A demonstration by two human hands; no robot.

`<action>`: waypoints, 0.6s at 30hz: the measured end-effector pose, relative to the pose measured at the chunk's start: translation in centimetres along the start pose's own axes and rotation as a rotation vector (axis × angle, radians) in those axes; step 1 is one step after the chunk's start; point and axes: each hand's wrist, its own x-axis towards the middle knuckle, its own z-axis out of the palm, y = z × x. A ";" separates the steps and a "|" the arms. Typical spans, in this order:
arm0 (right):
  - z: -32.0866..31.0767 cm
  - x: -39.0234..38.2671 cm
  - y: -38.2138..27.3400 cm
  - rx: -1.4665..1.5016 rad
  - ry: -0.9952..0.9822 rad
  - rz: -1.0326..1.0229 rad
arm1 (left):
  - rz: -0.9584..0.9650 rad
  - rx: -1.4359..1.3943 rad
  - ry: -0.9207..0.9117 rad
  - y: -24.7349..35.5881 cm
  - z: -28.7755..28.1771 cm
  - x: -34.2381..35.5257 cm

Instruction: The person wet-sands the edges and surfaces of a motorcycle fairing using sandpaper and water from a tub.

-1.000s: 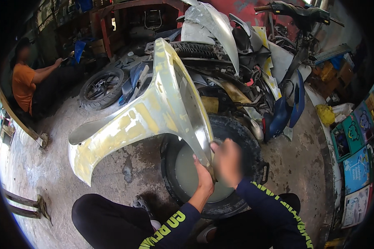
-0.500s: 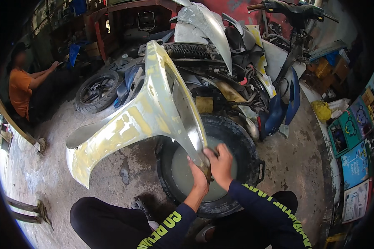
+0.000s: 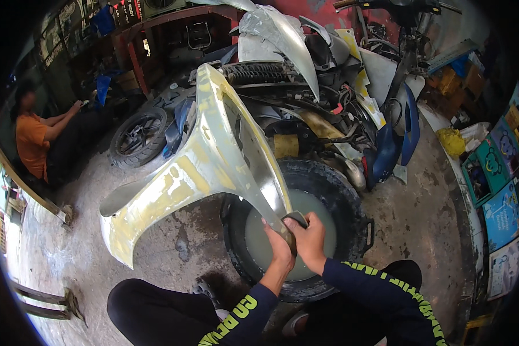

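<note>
Panel (image 3: 213,144) | likely light, stiff, slippery wet | hold narrow end (image 3: 265,209) | left hand (image 3: 279,248) grips it | right hand (image 3: 310,242) pinches pad (image 3: 296,218)

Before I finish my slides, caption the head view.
Left hand grips a patchy panel over a black tub; right hand holds a dark pad.

Mustard-yellow patches (image 3: 197,176) mottle a pale grey, curved, forked panel (image 3: 212,135) beside a small, dark grey pad (image 3: 297,217), while cloudy grey-green water (image 3: 316,202) fills a round, black plastic tub (image 3: 234,254). Lime-yellow lettering (image 3: 245,311) runs down navy long sleeves (image 3: 352,282). On the blotchy grey concrete floor (image 3: 167,256), a glossy dark-blue curved fairing (image 3: 380,158) and a crumpled bright-yellow plastic bag (image 3: 451,142) show toward the right edge, a short-sleeved orange shirt (image 3: 30,147) toward the left.
</note>
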 end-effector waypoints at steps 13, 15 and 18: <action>-0.7 1.7 -1.1 0.054 0.033 0.026 | -0.053 -0.025 0.062 -0.3 1.0 0.0; -0.5 0.8 0.1 -0.025 0.017 0.003 | -0.005 -0.023 0.026 -0.5 0.0 0.7; -0.9 0.1 0.5 0.052 0.005 -0.014 | 0.018 -0.035 0.056 -0.3 0.0 0.3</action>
